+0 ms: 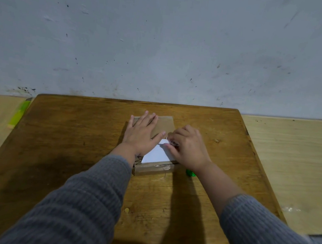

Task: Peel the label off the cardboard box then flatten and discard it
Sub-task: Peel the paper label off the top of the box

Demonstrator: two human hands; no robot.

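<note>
A flat brown cardboard box (165,124) lies in the middle of the wooden table (65,142). A white label (156,154) covers the near part of its top. My left hand (142,133) lies flat on the left half of the box, fingers spread, pressing it down. My right hand (188,147) is curled over the label's far right corner, where a barcode strip shows lifted between its fingertips. The box's right edge is hidden under that hand.
A small green object (190,173) lies on the table just right of the box, under my right wrist. A green and yellow strip (19,114) rests off the table's left edge. A grey wall stands close behind the table.
</note>
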